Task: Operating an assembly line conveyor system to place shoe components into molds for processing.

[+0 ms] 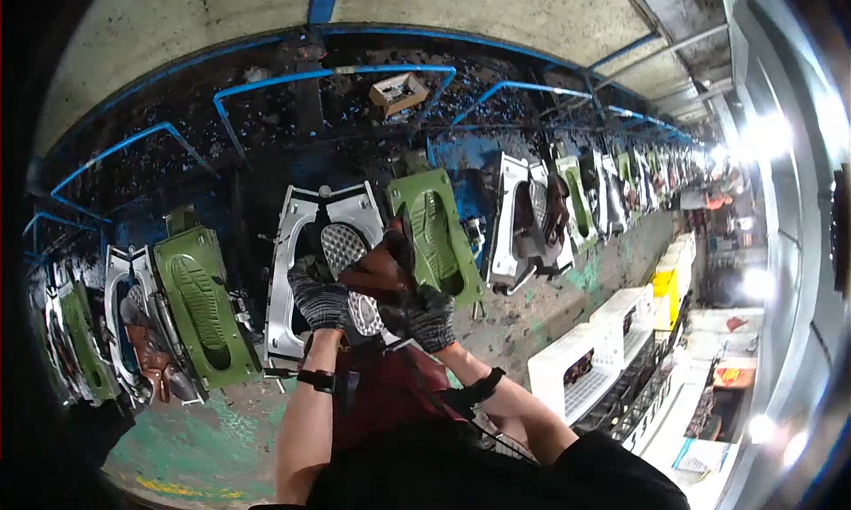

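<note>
A brown leather shoe (pixel 379 271) with a pale grey, studded sole (pixel 344 247) is in front of me, over an open silver metal mould (pixel 289 244). My left hand (pixel 319 297), in a dark knitted glove, is closed at the left side of the shoe; its fingertips are partly hidden. My right hand (pixel 432 317), gloved the same way, is closed on the brown upper at its lower right. Hinged beside the silver mould, a green sole-shaped plate (pixel 434 231) stands open just right of the shoe.
More silver moulds and green plates (pixel 208 302) run in a long row both ways, some with brown shoes (pixel 149 346). Blue rails (pixel 337 70) stand behind them, near a small carton (pixel 398 93). White crates (pixel 581 368) and a yellow crate (pixel 665 297) sit to the right.
</note>
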